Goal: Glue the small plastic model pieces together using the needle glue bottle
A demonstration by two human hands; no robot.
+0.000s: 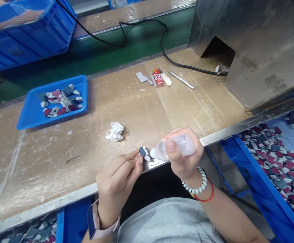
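Note:
Between its thumb and fingers my left hand (120, 173) pinches a small dark grey and white piece (143, 152) near the table's front edge. Wrapped round a clear squeeze bottle (181, 144) is my right hand (184, 158), thumb on top. The bottle lies tilted to the left, and its white tip (153, 153) is right beside the piece; whether they touch I cannot tell. A crumpled white tissue (115, 131) sits on the table just beyond my left hand. Under the bottle tip, white bits lie along the metal edge.
A shallow blue tray (26, 118) at the left holds several red, white and grey pieces. Farther back lie a red packet (158, 78), a silver pen (181, 80) and a black cable (184, 66). A metal housing (258, 50) stands right; a blue bin (257, 172) of pieces sits below.

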